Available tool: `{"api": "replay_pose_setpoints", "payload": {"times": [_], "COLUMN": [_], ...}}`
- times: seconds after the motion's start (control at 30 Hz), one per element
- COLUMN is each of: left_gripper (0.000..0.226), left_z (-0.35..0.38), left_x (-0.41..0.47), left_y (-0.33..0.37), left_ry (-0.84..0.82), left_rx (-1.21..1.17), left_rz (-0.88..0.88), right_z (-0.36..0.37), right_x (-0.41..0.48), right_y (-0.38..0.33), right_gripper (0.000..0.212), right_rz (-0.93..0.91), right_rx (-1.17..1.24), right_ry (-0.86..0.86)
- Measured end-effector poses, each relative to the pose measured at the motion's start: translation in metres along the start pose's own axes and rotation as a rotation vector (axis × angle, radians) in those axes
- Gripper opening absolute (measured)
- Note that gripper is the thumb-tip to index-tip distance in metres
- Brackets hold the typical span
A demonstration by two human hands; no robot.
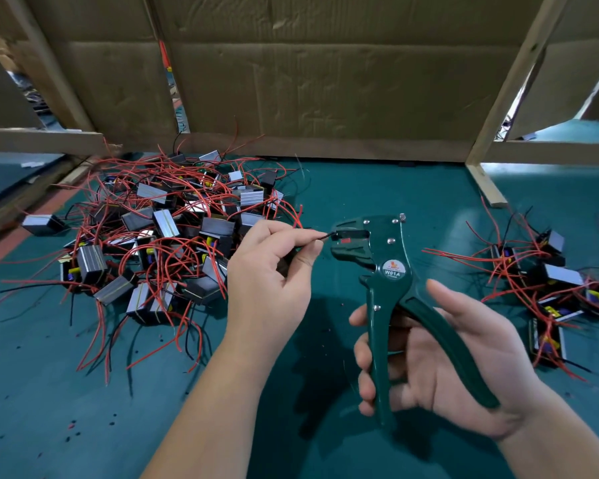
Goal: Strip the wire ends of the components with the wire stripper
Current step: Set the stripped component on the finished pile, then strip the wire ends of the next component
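My right hand (440, 357) grips the handles of a dark green wire stripper (384, 271), its jaws pointing left and up. My left hand (270, 267) pinches a thin black wire (320, 235) between thumb and forefinger, and the wire's tip sits in the stripper's jaws. The component that the wire belongs to is mostly hidden under my left palm. A big heap of black and silver components with red and black wires (159, 236) lies at the left. A smaller group of the same components (550, 288) lies at the right.
The work surface is a teal mat (377, 188) speckled with small bits of cut insulation. A cardboard wall (308, 81) with wooden struts closes the back. A wooden post (481, 174) stands at the back right.
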State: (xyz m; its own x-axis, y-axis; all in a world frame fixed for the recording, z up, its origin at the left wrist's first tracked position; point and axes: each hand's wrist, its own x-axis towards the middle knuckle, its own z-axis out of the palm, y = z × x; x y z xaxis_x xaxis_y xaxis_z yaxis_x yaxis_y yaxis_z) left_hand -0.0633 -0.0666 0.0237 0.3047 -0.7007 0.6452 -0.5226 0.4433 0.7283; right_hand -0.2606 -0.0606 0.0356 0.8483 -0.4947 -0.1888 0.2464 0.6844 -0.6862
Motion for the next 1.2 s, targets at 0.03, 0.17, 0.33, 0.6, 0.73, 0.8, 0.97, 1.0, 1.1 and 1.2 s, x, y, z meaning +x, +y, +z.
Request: {"api": "replay_pose_setpoints", "payload": {"times": [0.03, 0.17, 0.33, 0.6, 0.73, 0.8, 0.97, 1.0, 1.1, 1.2], "left_gripper": [0.013, 0.013, 0.012, 0.012, 0.011, 0.011, 0.011, 0.011, 0.016, 0.033], "left_z": [0.000, -0.001, -0.002, -0.005, -0.005, -0.005, -0.005, -0.005, -0.002, 0.001], "left_x": [0.000, -0.001, -0.001, 0.000, -0.002, -0.002, -0.002, -0.002, -0.003, -0.006], "left_y": [0.000, -0.002, -0.002, 0.003, 0.005, 0.005, 0.003, 0.004, 0.004, 0.004], "left_ry": [-0.003, -0.038, -0.033, -0.068, -0.074, -0.070, -0.100, -0.104, -0.163, -0.279], "left_rx": [0.017, 0.105, 0.224, 0.353, 0.466, 0.498, 0.544, 0.536, 0.492, 0.441], "left_rz": [0.011, 0.059, 0.141, 0.201, 0.237, 0.245, 0.238, 0.232, 0.188, 0.095], "right_z": [0.000, -0.003, -0.002, 0.000, 0.000, 0.001, 0.003, 0.004, 0.009, 0.011], "right_x": [-0.001, -0.002, -0.003, -0.004, -0.004, -0.003, -0.002, -0.002, 0.003, 0.006], "right_y": [0.000, -0.001, -0.001, 0.000, 0.001, 0.001, 0.004, 0.004, 0.008, 0.009], "right_gripper": [0.066, 0.062, 0.060, 0.056, 0.053, 0.054, 0.054, 0.052, 0.043, 0.044], "right_rz": [-0.006, -0.014, 0.001, 0.023, 0.038, 0.041, 0.028, 0.018, -0.040, -0.057], "right_rx": [0.002, -0.001, -0.010, -0.076, -0.107, -0.122, -0.162, -0.166, -0.185, -0.188], "right_ry": [-0.025, -0.051, -0.035, 0.034, 0.110, 0.137, 0.194, 0.233, 0.430, 0.501]}}
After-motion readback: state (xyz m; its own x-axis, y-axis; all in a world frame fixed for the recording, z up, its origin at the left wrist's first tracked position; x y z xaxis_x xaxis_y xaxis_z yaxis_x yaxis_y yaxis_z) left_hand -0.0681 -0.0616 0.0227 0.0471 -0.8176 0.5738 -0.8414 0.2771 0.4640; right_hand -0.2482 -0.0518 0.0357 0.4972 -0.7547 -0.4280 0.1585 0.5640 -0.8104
